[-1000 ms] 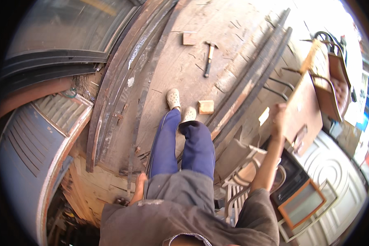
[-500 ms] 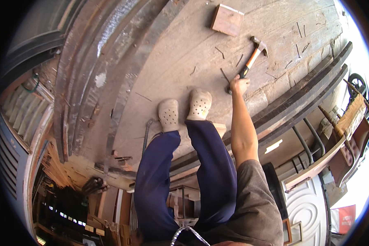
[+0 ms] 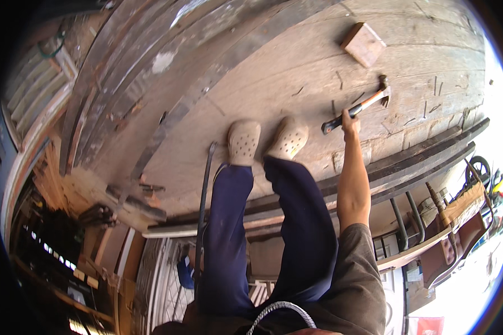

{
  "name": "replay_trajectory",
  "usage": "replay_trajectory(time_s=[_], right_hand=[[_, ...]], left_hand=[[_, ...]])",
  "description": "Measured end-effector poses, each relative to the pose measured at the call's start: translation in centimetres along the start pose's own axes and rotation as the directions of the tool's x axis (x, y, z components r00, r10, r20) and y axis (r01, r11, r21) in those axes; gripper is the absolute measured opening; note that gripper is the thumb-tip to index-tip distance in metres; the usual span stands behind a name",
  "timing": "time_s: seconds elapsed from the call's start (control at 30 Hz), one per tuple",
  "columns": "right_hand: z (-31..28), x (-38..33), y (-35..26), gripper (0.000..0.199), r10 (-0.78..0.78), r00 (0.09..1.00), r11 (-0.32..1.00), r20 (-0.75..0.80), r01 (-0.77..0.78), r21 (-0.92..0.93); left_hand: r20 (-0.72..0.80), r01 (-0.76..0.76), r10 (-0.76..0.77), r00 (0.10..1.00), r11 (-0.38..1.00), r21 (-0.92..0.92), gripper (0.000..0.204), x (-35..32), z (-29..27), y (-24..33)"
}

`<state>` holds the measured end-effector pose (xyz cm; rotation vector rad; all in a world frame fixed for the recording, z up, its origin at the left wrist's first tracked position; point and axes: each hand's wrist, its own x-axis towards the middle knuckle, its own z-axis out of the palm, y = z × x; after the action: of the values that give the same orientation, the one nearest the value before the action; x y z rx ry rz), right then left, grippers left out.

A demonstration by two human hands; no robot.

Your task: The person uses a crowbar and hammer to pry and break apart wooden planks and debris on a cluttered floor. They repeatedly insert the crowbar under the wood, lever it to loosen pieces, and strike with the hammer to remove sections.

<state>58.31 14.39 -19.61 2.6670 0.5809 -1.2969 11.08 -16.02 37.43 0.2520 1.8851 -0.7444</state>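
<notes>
The worn grey wooden platform point(image 3: 296, 72) carries a pair of pale perforated clogs point(image 3: 267, 140) and, beyond them, a small square wooden block point(image 3: 364, 43). The right hand point(image 3: 349, 119) has its fingers curled tight round the black grip of the orange-handled claw hammer point(image 3: 359, 108), whose steel head points away toward the block, just above the boards.

One hammer point(image 3: 356, 109), one square wooden block point(image 3: 363, 43), two pale perforated clogs point(image 3: 243, 141) side by side, one hand point(image 3: 349, 119) in view, several loose nails point(image 3: 433, 85) scattered across the wooden worktop point(image 3: 296, 67)
</notes>
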Motion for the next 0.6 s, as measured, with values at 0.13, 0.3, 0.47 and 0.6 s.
replay_trajectory(time_s=[0.13,0.3,0.47,0.6], right_hand=[[-3.4,-8.0,-2.5,0.023,-0.084,0.931,0.536,0.355,-0.258,0.804],[-5.2,-20.5,-0.1,0.02,-0.053,0.783,0.776,0.62,-0.358,0.519],[-9.8,-44.6,-1.4,0.026,-0.157,0.821,0.918,0.549,0.326,-0.225],[-15.9,-59.5,-5.4,0.03,-0.16,0.601,0.856,0.783,0.479,-0.193]], left_hand=[[0.054,-0.066,0.075,0.996,0.986,-0.153,0.042,-1.0,2.7,-3.6],[0.004,-0.164,0.191,0.982,0.852,-0.496,0.044,-0.3,8.6,-9.1],[0.409,0.26,0.129,0.903,0.592,-0.763,0.04,-1.5,5.7,-9.7],[0.316,0.157,0.276,0.908,0.475,-0.866,0.042,-2.8,-0.6,-11.8]])
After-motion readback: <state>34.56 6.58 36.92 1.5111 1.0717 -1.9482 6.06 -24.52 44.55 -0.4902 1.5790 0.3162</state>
